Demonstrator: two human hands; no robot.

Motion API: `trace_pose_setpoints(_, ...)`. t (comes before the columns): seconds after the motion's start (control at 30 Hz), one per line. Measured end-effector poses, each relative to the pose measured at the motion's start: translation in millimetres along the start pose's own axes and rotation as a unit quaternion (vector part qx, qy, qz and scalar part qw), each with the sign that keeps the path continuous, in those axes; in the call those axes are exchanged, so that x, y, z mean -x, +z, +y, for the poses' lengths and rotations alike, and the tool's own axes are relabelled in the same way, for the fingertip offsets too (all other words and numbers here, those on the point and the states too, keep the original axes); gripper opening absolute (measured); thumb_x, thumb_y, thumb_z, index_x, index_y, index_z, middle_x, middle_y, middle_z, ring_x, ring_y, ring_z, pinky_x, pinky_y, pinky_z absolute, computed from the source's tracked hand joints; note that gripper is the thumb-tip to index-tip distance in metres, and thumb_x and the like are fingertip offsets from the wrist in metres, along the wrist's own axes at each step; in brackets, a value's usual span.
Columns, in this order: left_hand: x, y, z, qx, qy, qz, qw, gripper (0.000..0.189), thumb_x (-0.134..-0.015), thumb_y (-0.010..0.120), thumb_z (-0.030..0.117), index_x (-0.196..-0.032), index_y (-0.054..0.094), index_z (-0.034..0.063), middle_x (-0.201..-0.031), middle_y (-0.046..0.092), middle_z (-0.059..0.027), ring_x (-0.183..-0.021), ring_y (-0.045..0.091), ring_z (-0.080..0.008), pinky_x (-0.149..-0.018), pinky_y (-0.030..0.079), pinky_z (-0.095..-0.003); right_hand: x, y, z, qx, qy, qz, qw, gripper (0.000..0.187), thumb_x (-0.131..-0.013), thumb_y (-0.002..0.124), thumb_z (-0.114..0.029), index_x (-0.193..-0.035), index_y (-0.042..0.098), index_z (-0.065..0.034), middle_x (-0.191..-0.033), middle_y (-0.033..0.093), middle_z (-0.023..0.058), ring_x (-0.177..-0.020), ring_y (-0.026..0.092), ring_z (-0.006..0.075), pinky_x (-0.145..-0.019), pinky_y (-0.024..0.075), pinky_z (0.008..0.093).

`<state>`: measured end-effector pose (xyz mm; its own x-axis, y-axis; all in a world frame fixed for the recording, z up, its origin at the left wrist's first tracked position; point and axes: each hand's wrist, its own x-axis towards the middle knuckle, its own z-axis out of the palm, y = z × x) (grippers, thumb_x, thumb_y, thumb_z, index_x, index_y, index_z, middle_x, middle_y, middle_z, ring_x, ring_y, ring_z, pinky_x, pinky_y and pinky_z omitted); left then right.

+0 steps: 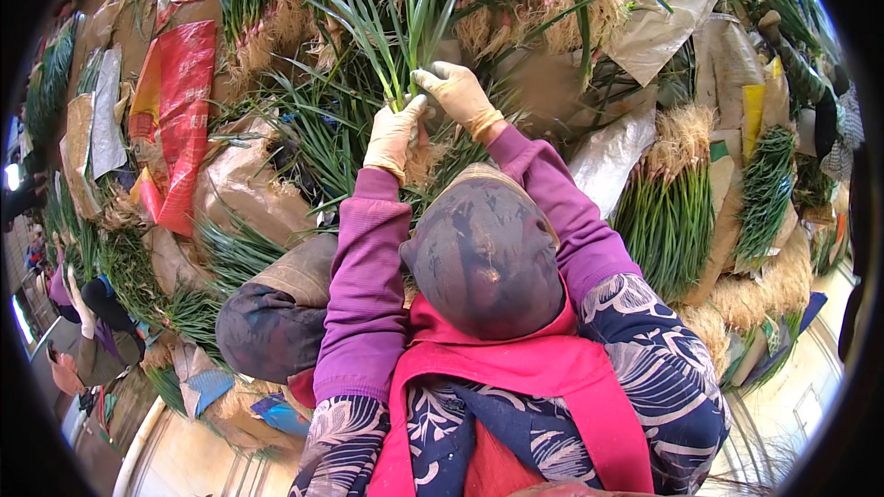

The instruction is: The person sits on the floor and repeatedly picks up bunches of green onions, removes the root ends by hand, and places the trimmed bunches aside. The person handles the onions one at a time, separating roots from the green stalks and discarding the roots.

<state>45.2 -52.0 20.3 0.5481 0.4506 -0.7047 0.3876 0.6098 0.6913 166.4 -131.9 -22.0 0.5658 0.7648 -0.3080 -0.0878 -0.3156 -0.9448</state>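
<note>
My left hand (395, 132), in a pale rubber glove, grips a few long green garlic stalks (387, 69) near their lower ends. Their leaves fan upward and away from me, and pale roots hang under the hand. My right hand (457, 95), gloved alike, is close beside it, with thumb and fingers pinched at a stalk (414, 48) of the same clump. What lies inside the right fingers is partly hidden. Below both hands, loose green stalks (331, 131) spread in a heap between my arms and the brown sacking (242, 183).
Rooted garlic bundles (259, 34) lie ahead, and a neat bundle (670, 214) lies on my right. A red printed sack (181, 117) is at left, silvery sheeting (666, 21) at upper right. My knees (483, 255) rise below my hands. Another person (97, 317) is at far left.
</note>
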Motion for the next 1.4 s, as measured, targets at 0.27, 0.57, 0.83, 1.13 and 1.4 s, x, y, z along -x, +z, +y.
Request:
trace_pose_setpoints(0.27,13.8,-17.0,3.3,0.147,-0.028,-0.215,0.965,0.038,-0.094,0.053,0.028,-0.119,0.054,-0.0006,-0.075,0.059,0.0008,-0.046,0.056,-0.0101,-0.037,0.037,-0.0156,-7.9,-54.3,-0.2,-0.392,0.104,0.109,0.908,0.038,-0.096,0.049,-0.036,-0.102,0.059,-0.0003,-0.088,0.065,0.0077,-0.060,0.056,0.0096,-0.058,0.0534,0.0265)
trace_pose_setpoints(0.57,-1.8,-16.6,-18.0,0.077,-0.060,-0.089,0.991,0.017,-0.088,0.064,0.019,-0.099,0.060,0.0061,-0.082,0.064,-0.0016,-0.068,0.060,-0.0122,-0.060,0.050,-0.0253,-3.4,-4.3,-19.7,0.072,0.023,0.010,0.997,0.022,-0.086,0.067,-0.025,-0.087,0.066,-0.0028,-0.072,0.063,-0.0006,-0.058,0.050,0.0049,-0.053,0.0424,0.0211)
trace_pose_setpoints(0.83,-4.2,-28.2,-19.4,0.268,-0.009,-0.256,0.929,0.021,-0.093,0.056,0.026,-0.103,0.057,0.0075,-0.073,0.057,0.0009,-0.041,0.044,-0.0046,-0.033,0.042,-0.0208,0.9,-43.5,-9.3,-0.504,0.074,0.151,0.847,0.021,-0.097,0.045,-0.017,-0.103,0.054,0.0012,-0.091,0.060,0.0091,-0.073,0.059,0.0119,-0.070,0.0566,0.0291)
trace_pose_setpoints(1.13,-2.9,-35.2,-22.5,0.177,-0.058,-0.156,0.970,0.024,-0.088,0.063,0.023,-0.103,0.059,0.0051,-0.071,0.056,0.0020,-0.045,0.050,-0.0084,-0.034,0.042,-0.0242,37.4,-93.6,12.6,0.394,-0.022,0.095,0.914,0.047,-0.089,0.058,-0.033,-0.122,0.053,-0.0002,-0.116,0.060,0.0156,-0.094,0.062,0.0237,-0.079,0.0506,0.0313)
trace_pose_setpoints(1.4,1.0,-34.1,-13.2,-0.017,-0.066,0.007,0.998,0.021,-0.082,0.070,0.025,-0.093,0.063,0.0087,-0.063,0.057,0.0016,-0.043,0.046,-0.0082,-0.038,0.035,-0.0207,10.2,-1.7,0.6,-0.163,0.181,-0.053,0.969,0.026,-0.088,0.064,-0.026,-0.095,0.066,-0.0011,-0.078,0.064,0.0031,-0.062,0.055,0.0071,-0.056,0.0482,0.0223)
